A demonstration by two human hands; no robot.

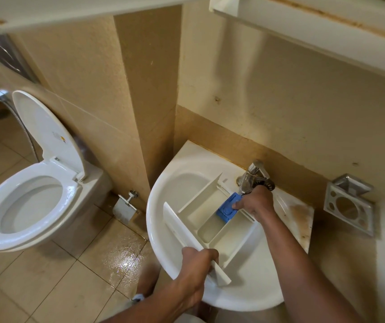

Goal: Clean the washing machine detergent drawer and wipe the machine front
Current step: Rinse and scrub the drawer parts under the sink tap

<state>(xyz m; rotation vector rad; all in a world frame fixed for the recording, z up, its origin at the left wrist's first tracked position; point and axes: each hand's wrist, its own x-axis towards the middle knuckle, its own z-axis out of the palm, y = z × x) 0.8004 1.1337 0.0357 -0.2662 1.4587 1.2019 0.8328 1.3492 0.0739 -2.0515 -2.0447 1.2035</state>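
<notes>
Our left hand (197,264) grips the detergent drawer (210,220) by its front panel, drawer lying across the sink (161,248). Our right hand (256,202), at the sink's back by the tap (253,176), pinches the blue insert (226,209).

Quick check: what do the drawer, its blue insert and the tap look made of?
The drawer looks like moulded off-white plastic, matte, with thin straight walls. The blue insert is likely plastic too, with moulded ridges. The tap is metal, probably chrome-plated: mirror-like glints.
</notes>
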